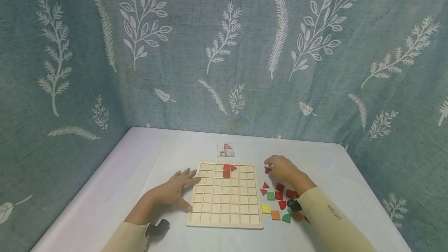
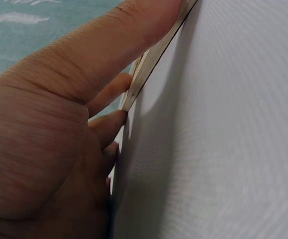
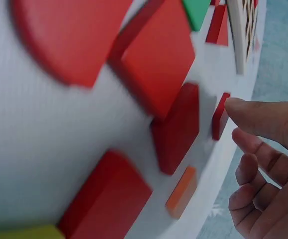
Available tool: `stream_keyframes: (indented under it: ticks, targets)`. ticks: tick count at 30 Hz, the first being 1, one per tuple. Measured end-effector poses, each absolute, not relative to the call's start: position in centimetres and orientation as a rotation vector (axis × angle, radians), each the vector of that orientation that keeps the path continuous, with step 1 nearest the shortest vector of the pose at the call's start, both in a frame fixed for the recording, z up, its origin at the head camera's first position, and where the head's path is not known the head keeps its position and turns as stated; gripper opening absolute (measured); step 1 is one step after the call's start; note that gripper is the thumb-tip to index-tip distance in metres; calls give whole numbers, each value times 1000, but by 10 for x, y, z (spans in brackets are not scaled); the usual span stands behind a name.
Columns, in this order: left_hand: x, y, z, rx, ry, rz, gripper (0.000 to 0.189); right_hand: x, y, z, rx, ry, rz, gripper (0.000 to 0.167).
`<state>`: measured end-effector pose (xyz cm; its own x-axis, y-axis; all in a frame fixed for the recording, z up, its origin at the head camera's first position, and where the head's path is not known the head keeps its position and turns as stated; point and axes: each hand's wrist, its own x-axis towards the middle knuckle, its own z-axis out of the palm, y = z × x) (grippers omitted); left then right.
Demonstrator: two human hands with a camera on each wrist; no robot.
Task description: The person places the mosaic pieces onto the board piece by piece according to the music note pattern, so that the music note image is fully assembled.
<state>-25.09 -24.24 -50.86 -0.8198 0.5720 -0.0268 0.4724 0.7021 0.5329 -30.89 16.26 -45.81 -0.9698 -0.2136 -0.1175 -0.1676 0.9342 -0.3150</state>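
Observation:
A wooden grid board (image 1: 225, 201) lies on the white table. Two red squares (image 1: 226, 174) and a red triangle (image 1: 234, 168) sit in cells near its top. My left hand (image 1: 173, 191) rests along the board's left edge, fingers spread, thumb near the lower corner; the left wrist view shows the thumb (image 2: 134, 30) against the wooden side. Beyond the board's upper right corner, my right hand (image 1: 282, 168) is over a red piece (image 1: 268, 170). In the right wrist view the thumb tip is at that red piece (image 3: 221, 117), with the other fingers loosely bent.
Loose red, green, yellow and orange pieces lie right of the board, among them a green square (image 1: 270, 196), a yellow square (image 1: 266, 209) and an orange square (image 1: 275, 215). A small pattern card (image 1: 225, 150) lies behind the board. A leaf-patterned curtain (image 1: 224, 49) surrounds the table.

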Motion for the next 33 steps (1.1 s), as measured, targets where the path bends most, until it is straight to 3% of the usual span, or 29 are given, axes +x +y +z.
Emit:
stream_keyframes:
  ticks: [15, 33]
  targets:
    - [-249, -241, -506, 847, 2718, 773, 111, -312, 170, -464, -259, 2908, -499, 32]
    - [-249, -240, -506, 812, 2730, 758, 114, -307, 130, -465, -436, 2898, -588, 28]
